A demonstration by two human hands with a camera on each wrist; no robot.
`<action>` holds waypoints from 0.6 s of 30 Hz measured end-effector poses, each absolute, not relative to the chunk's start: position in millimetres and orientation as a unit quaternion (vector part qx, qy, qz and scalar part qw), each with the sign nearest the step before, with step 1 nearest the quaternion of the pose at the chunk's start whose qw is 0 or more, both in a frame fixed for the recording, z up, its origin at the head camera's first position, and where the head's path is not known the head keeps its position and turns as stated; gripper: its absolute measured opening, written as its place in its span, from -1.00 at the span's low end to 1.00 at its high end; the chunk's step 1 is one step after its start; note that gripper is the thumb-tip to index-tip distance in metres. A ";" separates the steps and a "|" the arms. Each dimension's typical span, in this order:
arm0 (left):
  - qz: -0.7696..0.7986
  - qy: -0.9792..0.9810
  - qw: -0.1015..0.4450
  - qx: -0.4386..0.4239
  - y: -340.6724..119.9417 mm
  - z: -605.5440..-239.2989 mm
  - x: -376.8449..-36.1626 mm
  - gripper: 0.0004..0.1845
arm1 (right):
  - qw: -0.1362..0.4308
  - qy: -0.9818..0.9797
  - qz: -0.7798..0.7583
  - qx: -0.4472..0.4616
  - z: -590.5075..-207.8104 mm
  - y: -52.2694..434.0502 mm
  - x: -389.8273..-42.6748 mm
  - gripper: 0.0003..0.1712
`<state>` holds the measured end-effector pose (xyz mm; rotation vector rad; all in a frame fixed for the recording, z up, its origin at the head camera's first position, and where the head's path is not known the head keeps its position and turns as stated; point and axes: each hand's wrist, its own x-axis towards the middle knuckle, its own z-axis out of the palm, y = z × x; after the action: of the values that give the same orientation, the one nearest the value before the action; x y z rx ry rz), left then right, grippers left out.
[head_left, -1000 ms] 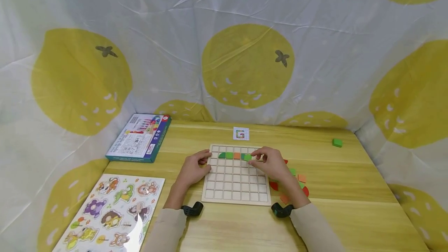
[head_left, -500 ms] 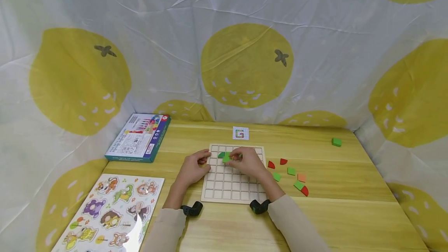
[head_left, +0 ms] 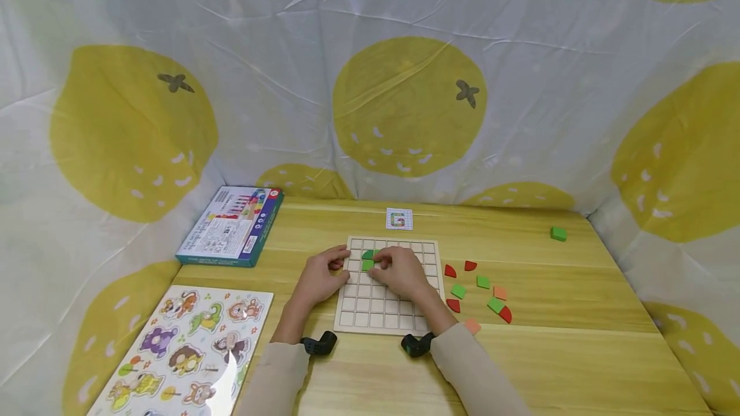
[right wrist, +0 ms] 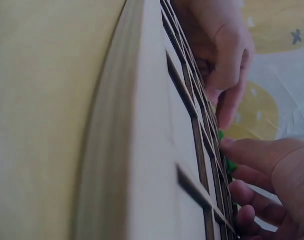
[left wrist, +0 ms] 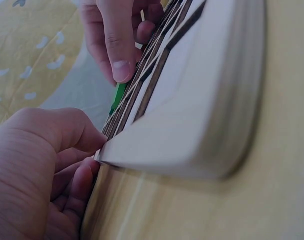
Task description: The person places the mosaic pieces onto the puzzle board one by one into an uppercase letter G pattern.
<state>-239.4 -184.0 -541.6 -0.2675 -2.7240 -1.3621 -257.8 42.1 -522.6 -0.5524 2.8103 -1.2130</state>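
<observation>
A wooden grid board (head_left: 390, 321) lies on the table. At its left edge my left hand (head_left: 320, 278) grips the rim between thumb and fingers, close up in the left wrist view. Over the upper part of the board, my right hand (head_left: 403, 270) pinches a light green square tile (head_left: 367, 266) at its right side, in the second row of pieces. Right above that tile sits a dark green quarter-circle piece (head_left: 367, 254). The rest of the top row of pieces is mostly hidden behind the right hand. Green also shows by the right thumb (right wrist: 230, 143) in the right wrist view.
Loose red quarter-circles (head_left: 453, 305), green squares (head_left: 482, 282) and orange squares (head_left: 500, 292) lie right of the board. A pattern card (head_left: 399, 219) is behind it. A boxed set (head_left: 228, 226) and an animal puzzle (head_left: 185, 352) are at left; a green block (head_left: 558, 234) is far right.
My right hand has carried the green square tile leftward from the right end of the piece row to below the dark green quarter-circle. The left hand stays on the board's edge.
</observation>
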 end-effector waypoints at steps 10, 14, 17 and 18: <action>-0.441 -0.893 0.040 -0.086 -183.6 -541.8 -240.7 -0.50 | 0.012 0.900 -0.401 -0.169 -521.9 41.8 -256.0 -0.70; -0.441 -0.893 0.041 -0.083 -183.9 -542.2 -240.7 -0.50 | 0.009 0.904 -0.391 -0.173 -521.9 40.7 -256.5 -0.72; -0.444 -0.891 0.044 -0.085 -183.6 -542.4 -240.3 -0.50 | 0.008 0.909 -0.379 -0.171 -522.4 39.4 -257.1 -0.73; -0.443 -0.891 0.044 -0.084 -183.7 -542.9 -240.4 -0.49 | 0.008 0.910 -0.378 -0.170 -522.4 39.2 -257.1 -0.73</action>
<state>-240.4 -183.7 -542.9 -0.2573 -2.7243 -1.3550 -257.1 39.2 -522.4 -0.5320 2.8453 -1.1805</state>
